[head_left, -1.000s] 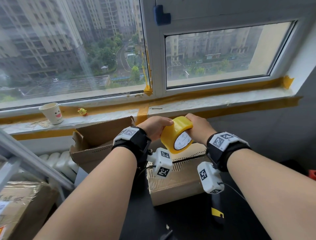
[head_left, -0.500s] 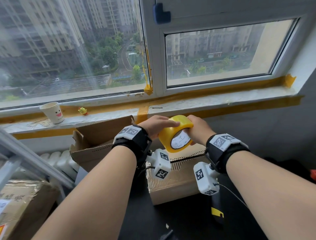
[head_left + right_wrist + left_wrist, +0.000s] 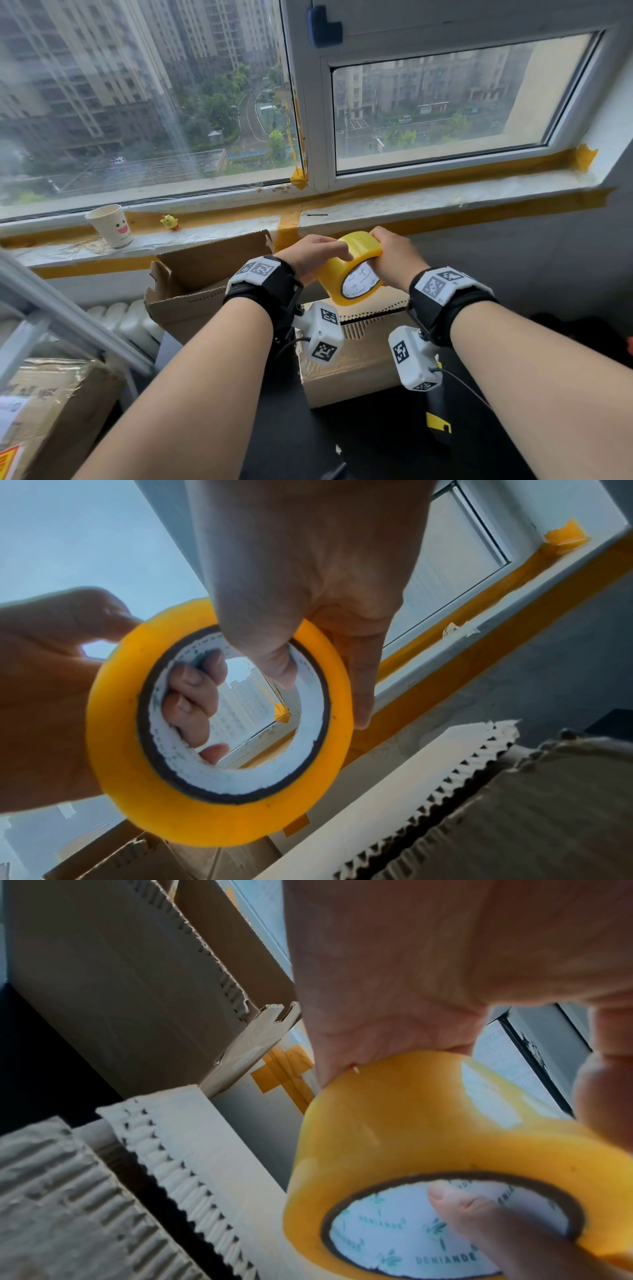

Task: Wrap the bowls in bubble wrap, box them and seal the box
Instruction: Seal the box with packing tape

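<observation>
Two hands meet above a dark worktop (image 3: 376,442) under a wide window. Largest near them is an open cardboard box (image 3: 202,274), just left of the left hand (image 3: 310,251) and slightly beyond it. Directly beneath both hands sits a smaller cardboard box (image 3: 363,370) with its corrugated flap edges showing; what it contains cannot be seen. Between the hands, raised clear of that box, is the yellow tape roll (image 3: 346,274), tilted so its white printed core faces the person. The left hand wraps over the roll's left side, fingers curled into the core from the far end and thumb on the outer band. The right hand (image 3: 394,255) clamps the roll's right side, thumb hooked inside the core and fingers laid along the outer face. Farther left of the left hand, on the windowsill (image 3: 445,205), stand a paper cup (image 3: 111,226) with a smiling face and, beside it, a tiny yellow figurine (image 3: 169,222).
</observation>
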Available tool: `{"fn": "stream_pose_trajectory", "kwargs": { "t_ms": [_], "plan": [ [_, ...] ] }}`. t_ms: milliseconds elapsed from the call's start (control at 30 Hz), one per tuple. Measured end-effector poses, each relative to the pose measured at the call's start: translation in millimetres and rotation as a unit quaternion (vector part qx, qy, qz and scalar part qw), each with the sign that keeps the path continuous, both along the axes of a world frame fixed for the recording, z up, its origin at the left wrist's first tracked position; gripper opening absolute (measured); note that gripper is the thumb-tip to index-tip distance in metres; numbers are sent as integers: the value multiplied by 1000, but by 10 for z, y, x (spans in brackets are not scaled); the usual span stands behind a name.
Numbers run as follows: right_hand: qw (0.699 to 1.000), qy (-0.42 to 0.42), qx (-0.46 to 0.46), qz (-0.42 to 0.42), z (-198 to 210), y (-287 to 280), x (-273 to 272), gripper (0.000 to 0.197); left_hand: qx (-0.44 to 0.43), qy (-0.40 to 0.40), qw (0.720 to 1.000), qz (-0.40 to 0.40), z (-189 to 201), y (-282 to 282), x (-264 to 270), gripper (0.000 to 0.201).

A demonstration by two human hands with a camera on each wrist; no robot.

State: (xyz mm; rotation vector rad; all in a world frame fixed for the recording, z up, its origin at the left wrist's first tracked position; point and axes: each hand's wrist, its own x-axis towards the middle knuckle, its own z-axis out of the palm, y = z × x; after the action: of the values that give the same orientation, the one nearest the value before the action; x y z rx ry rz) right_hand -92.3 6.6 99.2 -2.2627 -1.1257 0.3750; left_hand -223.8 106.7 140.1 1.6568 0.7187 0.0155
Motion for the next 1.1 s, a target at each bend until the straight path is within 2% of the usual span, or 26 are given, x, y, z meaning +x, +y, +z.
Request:
{"fn": "stream_pose_trajectory", "kwargs": {
  "t_ms": [233, 433, 533, 600, 733, 867, 1100],
  "plan": [
    [1000, -8, -8, 6, -21, 10, -25, 9, 1, 17, 1000, -2, -20, 12, -16, 14],
    [999, -25, -22, 15, -8, -10, -12, 9, -52, -25, 998, 13, -36, 13, -58, 13],
    [999, -35, -28, 22, 0, -8, -25, 10, -81, -31, 995, 41, -96, 74, -39, 37],
    [999, -30, -27, 19, 2, -2, -33, 11, -84, -29, 995, 49, -97, 95, -35, 43],
    [1000, -18, -20, 13, -2, -15, -21, 8, -132, -38, 990, 39, -91, 100, -41, 32],
    [1000, 10, -9, 3, -9, -32, -13, 9, -145, -44, 988, 28, -73, 98, -59, 23],
    [999, 35, -2, -3, -20, -34, -13, 10, -139, -41, 989, 31, -78, 113, -19, 25]
  ]
}}
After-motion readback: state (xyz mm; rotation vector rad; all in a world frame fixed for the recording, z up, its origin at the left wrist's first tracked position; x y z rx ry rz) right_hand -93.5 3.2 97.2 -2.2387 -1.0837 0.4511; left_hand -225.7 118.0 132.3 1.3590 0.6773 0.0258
